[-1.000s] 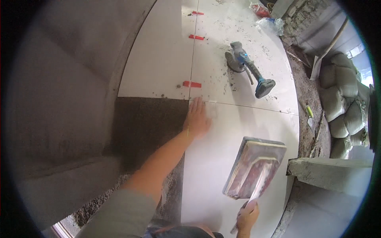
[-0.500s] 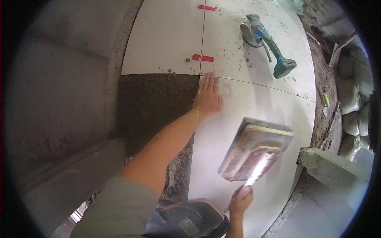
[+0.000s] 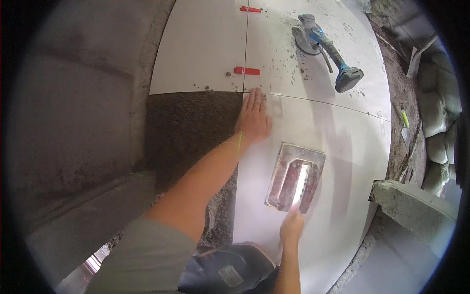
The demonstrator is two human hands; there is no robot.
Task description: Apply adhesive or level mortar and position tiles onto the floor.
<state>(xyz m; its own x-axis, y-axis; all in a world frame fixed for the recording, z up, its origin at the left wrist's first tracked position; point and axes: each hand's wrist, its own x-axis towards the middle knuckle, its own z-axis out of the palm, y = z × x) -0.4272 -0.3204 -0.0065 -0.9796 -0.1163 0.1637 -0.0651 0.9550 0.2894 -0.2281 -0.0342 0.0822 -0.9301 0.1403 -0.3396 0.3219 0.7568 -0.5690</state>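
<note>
One stretch of dark mortar bed (image 3: 186,127) lies uncovered at left. Low down, garment label (image 3: 231,276): print unreadable; no brand noted. Red levelling wedge (image 3: 247,71) sits across the upper joint. Left grip (image 3: 254,120) spread flat, fingers extended, at the near white tile's (image 3: 313,259) upper-left corner. Right grip (image 3: 292,228) closed round the handle of a rectangular tamping paddle (image 3: 290,182), over mid-tile; contact can't be told. Judged step: bedding the tile; next stroke calls for a level face, clear of fingers. Beyond, right: suction lifter (image 3: 331,52), then trowel (image 3: 405,134).
</note>
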